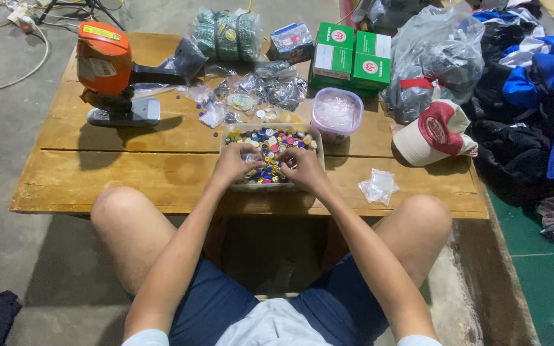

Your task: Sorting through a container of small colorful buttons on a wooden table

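Left hand (235,161) and right hand (302,168): fingers curled into small round colourful buttons (270,142), exact pinch unclear | clear plastic tub (270,187) at wooden table's (161,179) front edge | crinkled plastic bag (378,186) near right.

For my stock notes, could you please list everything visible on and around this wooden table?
tub of buttons: one, clear with mixed colours, table front centre
orange machine: one, orange and black, table left
lidded container: one, clear with pinkish rim, right of tub
green boxes: two, green and white, table back
cap: one, red and cream, table right
small bag: one, clear, front right
wooden table: one, brown
left hand: in the tub
right hand: in the tub
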